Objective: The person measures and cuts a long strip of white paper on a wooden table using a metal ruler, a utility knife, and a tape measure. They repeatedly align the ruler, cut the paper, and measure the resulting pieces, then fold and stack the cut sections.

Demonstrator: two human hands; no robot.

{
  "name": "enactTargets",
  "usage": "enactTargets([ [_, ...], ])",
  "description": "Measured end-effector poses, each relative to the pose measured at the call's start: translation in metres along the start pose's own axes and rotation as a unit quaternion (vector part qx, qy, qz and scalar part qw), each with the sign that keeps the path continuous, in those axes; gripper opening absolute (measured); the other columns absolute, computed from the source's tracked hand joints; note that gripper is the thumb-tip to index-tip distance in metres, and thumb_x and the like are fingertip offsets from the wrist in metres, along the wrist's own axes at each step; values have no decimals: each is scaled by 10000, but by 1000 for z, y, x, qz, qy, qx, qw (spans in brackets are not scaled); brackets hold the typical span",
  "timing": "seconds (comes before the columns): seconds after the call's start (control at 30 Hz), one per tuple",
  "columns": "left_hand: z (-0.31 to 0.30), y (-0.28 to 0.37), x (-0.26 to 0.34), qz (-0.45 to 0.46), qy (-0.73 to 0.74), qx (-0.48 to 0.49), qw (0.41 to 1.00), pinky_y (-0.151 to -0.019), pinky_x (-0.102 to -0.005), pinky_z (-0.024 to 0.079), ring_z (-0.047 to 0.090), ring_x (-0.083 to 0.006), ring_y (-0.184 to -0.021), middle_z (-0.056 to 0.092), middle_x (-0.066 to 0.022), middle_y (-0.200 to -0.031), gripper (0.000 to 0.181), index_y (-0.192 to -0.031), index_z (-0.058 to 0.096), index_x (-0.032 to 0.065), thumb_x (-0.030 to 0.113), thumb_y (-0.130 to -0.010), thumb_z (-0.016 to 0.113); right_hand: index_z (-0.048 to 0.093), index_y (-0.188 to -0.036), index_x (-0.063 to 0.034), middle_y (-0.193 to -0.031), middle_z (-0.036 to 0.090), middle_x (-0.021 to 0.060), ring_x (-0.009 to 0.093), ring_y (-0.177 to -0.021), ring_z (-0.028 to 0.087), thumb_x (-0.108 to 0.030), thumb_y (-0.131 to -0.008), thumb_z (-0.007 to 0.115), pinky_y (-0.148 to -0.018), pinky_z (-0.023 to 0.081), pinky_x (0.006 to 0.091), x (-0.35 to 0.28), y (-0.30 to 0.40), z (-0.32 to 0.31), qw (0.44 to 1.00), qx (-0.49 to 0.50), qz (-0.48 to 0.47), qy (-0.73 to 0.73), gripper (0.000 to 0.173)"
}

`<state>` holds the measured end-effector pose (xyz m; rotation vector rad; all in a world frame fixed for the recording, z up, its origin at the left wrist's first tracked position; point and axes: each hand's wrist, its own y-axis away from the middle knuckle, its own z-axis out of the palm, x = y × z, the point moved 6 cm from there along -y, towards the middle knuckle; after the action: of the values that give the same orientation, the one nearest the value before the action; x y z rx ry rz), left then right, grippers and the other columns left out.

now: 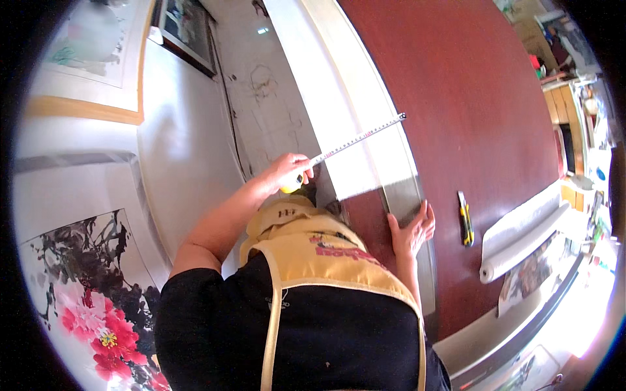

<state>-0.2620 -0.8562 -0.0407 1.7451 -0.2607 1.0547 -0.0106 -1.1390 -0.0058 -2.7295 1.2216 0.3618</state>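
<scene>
My left hand (292,168) grips a yellow tape measure (292,184) close to the apron front. Its blade (359,141) is drawn out to the upper right, across a glaring sunlit band of the table. The metal end of the blade sits at the far edge of a long pale strip (403,200), whose material I cannot tell. My right hand (413,232) is at this strip's shaded part, thumb and fingers apart, holding nothing. Both lie on the dark red tabletop (469,117).
On the tabletop, a yellow-and-black utility knife (465,220) lies beyond my right hand, blade out. Farther right are a white paper roll (525,242) and a picture sheet (528,273). Flower paintings (107,317) and a framed picture (188,34) stand at left.
</scene>
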Motion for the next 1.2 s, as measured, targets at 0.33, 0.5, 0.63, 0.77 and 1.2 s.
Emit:
enactTargets([
  [0.33, -207, -77, 78, 73, 97, 169, 978, -548, -265, 531, 640, -125, -678, 682, -62, -787, 342, -884, 671, 48, 332, -1025, 543, 306, -1525, -62, -1427, 376, 226, 412, -1295, 384, -382, -855, 740, -1090, 292, 584, -126, -115, 17, 990, 41, -88, -104, 860],
  [0.5, -367, -171, 137, 104, 61, 209, 970, -538, -268, 530, 638, -123, -639, 665, -58, -735, 376, -861, 671, 45, 352, -1030, 534, 277, -1535, -63, -1454, 365, 227, 411, -1321, 364, -427, -799, 786, -1103, 274, 560, -208, -189, 53, 995, 15, -53, -82, 966],
  [0.63, -476, -253, 178, 82, 24, 199, 976, -544, -278, 491, 607, -124, -616, 649, -44, -715, 366, -839, 657, 60, 341, -1032, 523, 267, -1540, -67, -1486, 357, 209, 395, -1351, 341, -500, -741, 805, -1124, 236, 552, -222, -206, 77, 1000, 12, 16, 9, 1056],
  [0.77, -539, -300, 215, 55, -125, 189, 972, -594, -287, 461, 589, -127, -605, 649, -41, -699, 380, -815, 661, 50, 343, -1023, 536, 274, -1542, -71, -1496, 365, 185, 370, -1371, 333, -560, -713, 791, -1135, 228, 539, -220, -209, 86, 997, 0, 56, 59, 1093],
  [1.2, -597, -351, 228, 53, -203, 124, 970, -642, -326, 468, 643, -147, -693, 687, -72, -852, 344, -1002, 682, 2, 322, -1009, 557, 319, -1531, -75, -1448, 403, 212, 417, -1321, 382, -649, -781, 667, -1101, 268, 572, -230, -216, 92, 994, 35, 45, 90, 1006],
])
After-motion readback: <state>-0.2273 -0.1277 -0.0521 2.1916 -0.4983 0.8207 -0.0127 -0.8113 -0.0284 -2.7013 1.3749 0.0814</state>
